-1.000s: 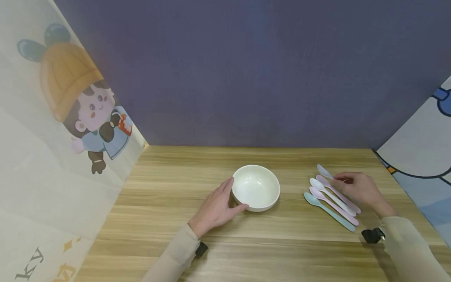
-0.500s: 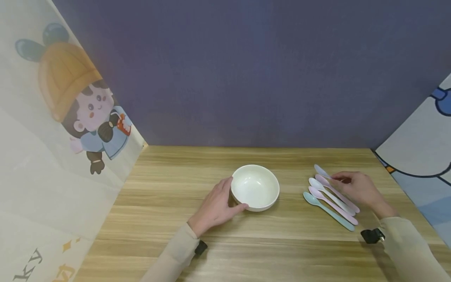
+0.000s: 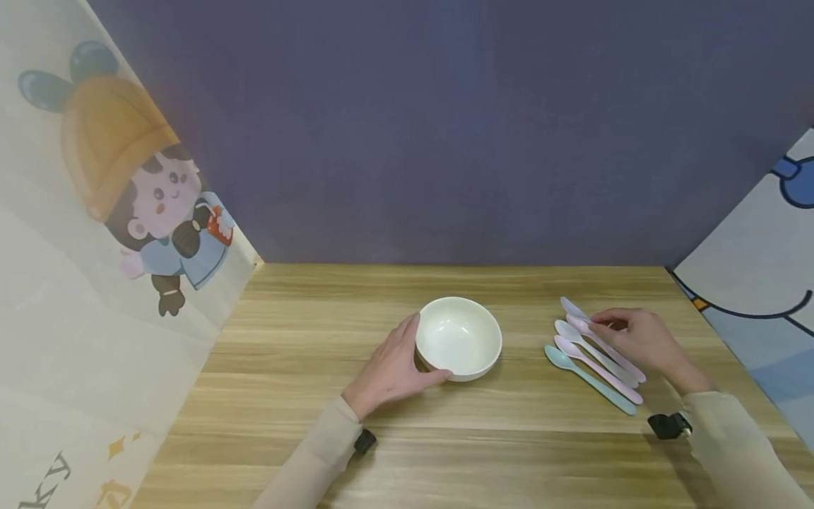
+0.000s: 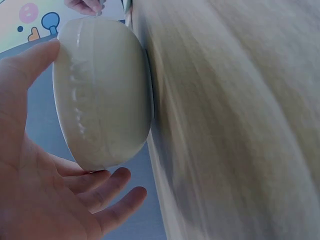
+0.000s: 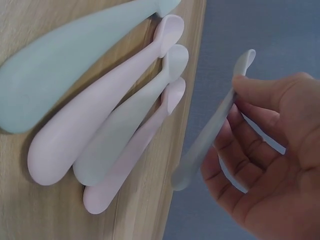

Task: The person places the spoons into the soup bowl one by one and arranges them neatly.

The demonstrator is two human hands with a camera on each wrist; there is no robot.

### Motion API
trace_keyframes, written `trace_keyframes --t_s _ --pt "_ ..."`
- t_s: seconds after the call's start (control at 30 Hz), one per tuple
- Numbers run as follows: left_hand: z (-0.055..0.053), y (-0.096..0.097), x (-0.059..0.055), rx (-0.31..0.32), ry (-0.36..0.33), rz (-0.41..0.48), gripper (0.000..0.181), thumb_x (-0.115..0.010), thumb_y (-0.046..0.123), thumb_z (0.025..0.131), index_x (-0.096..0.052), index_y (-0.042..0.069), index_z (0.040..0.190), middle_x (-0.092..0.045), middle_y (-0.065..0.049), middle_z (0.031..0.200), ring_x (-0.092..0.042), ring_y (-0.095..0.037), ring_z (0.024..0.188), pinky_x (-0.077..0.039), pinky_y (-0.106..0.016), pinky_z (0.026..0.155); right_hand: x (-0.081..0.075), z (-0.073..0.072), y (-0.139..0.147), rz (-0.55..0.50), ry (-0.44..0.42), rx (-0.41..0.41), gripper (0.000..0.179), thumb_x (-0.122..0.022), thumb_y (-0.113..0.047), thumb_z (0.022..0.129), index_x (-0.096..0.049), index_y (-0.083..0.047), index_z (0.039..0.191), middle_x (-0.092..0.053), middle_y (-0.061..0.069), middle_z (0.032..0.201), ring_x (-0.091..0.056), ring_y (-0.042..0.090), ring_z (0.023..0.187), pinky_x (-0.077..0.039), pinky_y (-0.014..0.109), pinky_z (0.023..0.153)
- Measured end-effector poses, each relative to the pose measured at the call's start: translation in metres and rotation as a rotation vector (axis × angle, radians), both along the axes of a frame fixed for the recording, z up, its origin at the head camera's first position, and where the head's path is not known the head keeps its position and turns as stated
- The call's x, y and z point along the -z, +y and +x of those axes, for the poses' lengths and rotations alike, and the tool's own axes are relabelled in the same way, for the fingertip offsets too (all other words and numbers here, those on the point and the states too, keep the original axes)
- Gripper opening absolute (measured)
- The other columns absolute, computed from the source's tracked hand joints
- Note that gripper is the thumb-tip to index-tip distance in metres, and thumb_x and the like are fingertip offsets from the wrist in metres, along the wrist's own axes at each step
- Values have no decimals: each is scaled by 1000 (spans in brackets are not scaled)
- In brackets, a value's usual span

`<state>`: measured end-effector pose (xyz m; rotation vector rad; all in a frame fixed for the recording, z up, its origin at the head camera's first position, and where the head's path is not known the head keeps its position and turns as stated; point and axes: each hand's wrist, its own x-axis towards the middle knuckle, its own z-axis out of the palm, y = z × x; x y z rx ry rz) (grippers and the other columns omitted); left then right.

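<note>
My left hand [image 3: 391, 367] grips the side of a white bowl [image 3: 459, 338] standing on the table. In the left wrist view, the thumb lies at the rim and the fingers reach around the lower side of the bowl [image 4: 107, 95]. My right hand [image 3: 645, 343] pinches a pale lavender spoon [image 3: 572, 309] between thumb and fingers; the right wrist view shows this spoon [image 5: 212, 127] raised off the table. Close below it lie a pink spoon [image 3: 617, 356], a white spoon [image 3: 600, 358], another pink spoon [image 3: 600, 372] and a teal spoon [image 3: 598, 386], side by side and slanted.
The wooden table [image 3: 356, 297] meets a dark blue-grey panel [image 3: 407, 141] at its back edge. A white panel with a cartoon figure [image 3: 165, 198] stands on the left, and another printed panel [image 3: 750, 247] on the right.
My right hand has shifted the lavender spoon slightly left, over the spoon row. My left hand keeps its grip on the bowl. The head view has turned slightly.
</note>
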<state>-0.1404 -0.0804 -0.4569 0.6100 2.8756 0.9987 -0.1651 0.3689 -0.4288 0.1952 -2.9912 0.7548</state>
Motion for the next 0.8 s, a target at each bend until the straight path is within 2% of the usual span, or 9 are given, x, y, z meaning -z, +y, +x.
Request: trace_keyframes --t_s 0.13,0.6,0.8 --pt "-1 -1 1 5 -1 -1 117 -79 70 84 -24 14 171 -38 -14 171 -44 -36 154 -45 -59 120 0 1 -3 -7 8 -9 33 -71 -29 104 -79 0 117 -80 17 105 -72 27 91 -52 23 63" --pt "0 -3 1 -6 -49 -13 121 -75 74 85 -21 9 171 -34 -17 173 -40 -38 156 -43 -63 121 -5 2 -14 -17 32 -46 29 -73 -26 102 -80 -1 114 -80 11 98 -72 26 89 -52 23 63" --pt "0 -3 -1 -6 -57 -15 120 -76 73 85 -20 9 171 -34 -17 173 -41 -38 155 -43 -62 121 -6 3 -17 -10 7 -59 31 -74 -27 103 -79 0 117 -80 12 100 -73 28 90 -52 24 65"
